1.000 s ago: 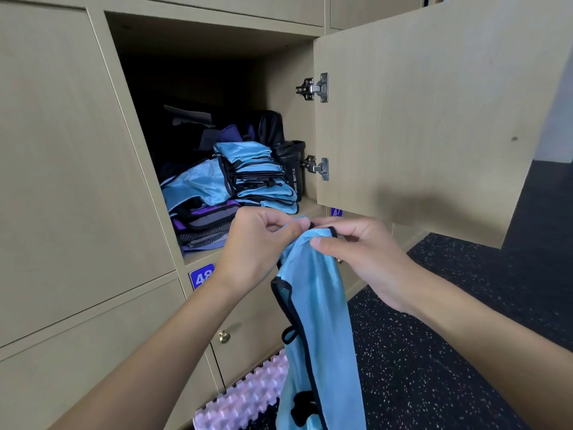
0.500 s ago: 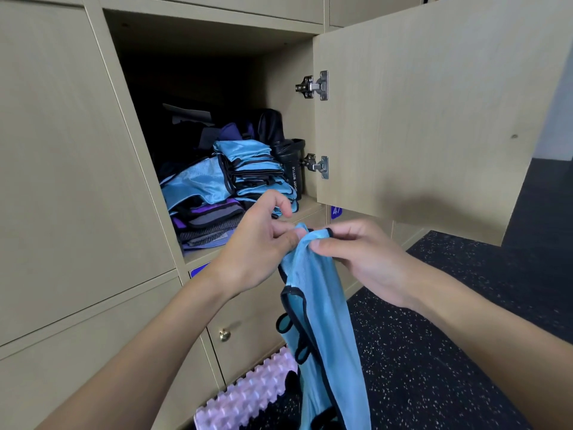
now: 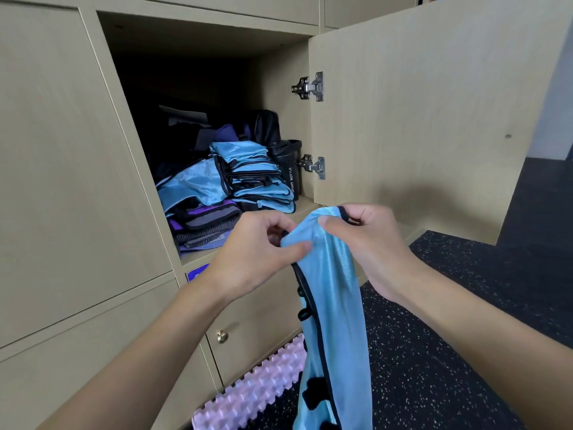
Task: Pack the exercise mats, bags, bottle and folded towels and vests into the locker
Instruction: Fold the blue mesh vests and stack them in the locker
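Hands have parted slightly along the blue vest [image 3: 333, 305]. The left grip [image 3: 260, 252], forefinger lifted half a second earlier, now pinches the black-trimmed top edge. The right grip [image 3: 362, 240] has shifted right, thumb and fingers curled on that same edge. Both bare hands hold the vest, which hangs unfolded in front of the open locker [image 3: 279, 88], its tail near a pink ridged roller [image 3: 254, 395] on the floor. Inside, folded vests [image 3: 248, 175] are stacked beside a black bottle [image 3: 291, 172], with towels [image 3: 204, 225] to their left. The spread edge looks like preparation for a fold, and this vest is not yet packed.
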`<state>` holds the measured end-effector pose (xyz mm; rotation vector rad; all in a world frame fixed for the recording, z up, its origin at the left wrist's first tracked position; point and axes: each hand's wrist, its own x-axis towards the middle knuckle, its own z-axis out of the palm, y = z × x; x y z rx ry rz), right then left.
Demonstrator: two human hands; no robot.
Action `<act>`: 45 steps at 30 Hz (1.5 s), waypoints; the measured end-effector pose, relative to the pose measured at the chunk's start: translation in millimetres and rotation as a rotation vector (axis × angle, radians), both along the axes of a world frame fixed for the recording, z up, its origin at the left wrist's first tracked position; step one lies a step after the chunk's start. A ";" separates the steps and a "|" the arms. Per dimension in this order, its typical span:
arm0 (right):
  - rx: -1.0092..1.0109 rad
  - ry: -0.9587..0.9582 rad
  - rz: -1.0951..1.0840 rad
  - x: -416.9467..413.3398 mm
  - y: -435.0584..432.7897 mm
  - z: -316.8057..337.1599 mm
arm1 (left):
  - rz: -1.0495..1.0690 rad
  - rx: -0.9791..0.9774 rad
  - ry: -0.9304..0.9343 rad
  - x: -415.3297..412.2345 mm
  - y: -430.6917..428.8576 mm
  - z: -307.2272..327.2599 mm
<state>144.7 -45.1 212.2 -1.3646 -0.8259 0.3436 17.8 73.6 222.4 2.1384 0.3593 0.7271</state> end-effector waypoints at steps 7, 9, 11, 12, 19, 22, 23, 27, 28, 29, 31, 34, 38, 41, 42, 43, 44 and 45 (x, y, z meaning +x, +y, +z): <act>-0.122 -0.065 0.145 11.6 -9.8 2.7 | 0.105 -0.128 -0.200 -0.7 4.4 7.5; -0.145 -0.082 0.188 12.5 -11.7 4.8 | 0.097 -0.192 -0.238 0.5 6.0 8.2; -0.152 -0.087 0.212 12.4 -12.2 7.5 | 0.068 -0.272 -0.284 1.2 6.7 8.6; -0.142 -0.094 0.199 12.2 -12.0 8.7 | 0.059 -0.319 -0.310 1.6 6.2 8.7; 0.098 -0.016 0.015 10.8 -8.2 10.1 | -0.007 -0.542 -0.190 8.5 -3.8 -5.9; 0.117 0.035 -0.005 14.4 -10.2 10.3 | -0.045 -0.521 -0.185 9.1 -6.0 -7.6; 0.103 0.068 0.018 15.5 -11.3 9.4 | -0.052 -0.531 -0.228 8.5 -6.1 -5.2; -0.064 0.105 0.166 13.2 -13.4 7.5 | -0.020 -0.508 -0.363 9.9 -5.3 -1.3; -0.070 0.095 0.146 12.6 -12.4 6.7 | -0.014 -0.505 -0.365 11.0 -5.6 -4.7; -0.046 0.105 0.105 12.2 -11.2 6.2 | -0.024 -0.501 -0.342 12.1 -7.0 -10.0; 0.015 0.113 0.012 12.5 -7.7 6.5 | -0.105 -0.473 -0.244 14.0 -10.6 -24.1; 0.046 0.120 -0.080 19.2 -7.3 6.8 | -0.186 -0.503 -0.170 15.2 -13.3 -31.2; -0.160 0.105 0.169 30.5 -17.4 1.1 | -0.077 -0.451 -0.351 14.5 -8.9 -17.3; -0.224 0.005 0.264 27.2 -17.3 -2.3 | -0.047 -0.457 -0.354 10.2 -7.3 -18.3; -0.179 0.005 0.225 27.9 -15.8 -1.8 | -0.086 -0.455 -0.295 9.1 -7.9 -23.7; -0.128 0.017 0.177 29.8 -15.0 -1.0 | -0.147 -0.452 -0.224 8.4 -11.3 -28.8; -0.087 0.028 0.135 33.1 -14.6 -0.7 | -0.200 -0.454 -0.161 8.3 -15.5 -33.2; -0.067 0.037 0.111 36.7 -14.5 -0.9 | -0.243 -0.467 -0.126 8.5 -19.9 -36.1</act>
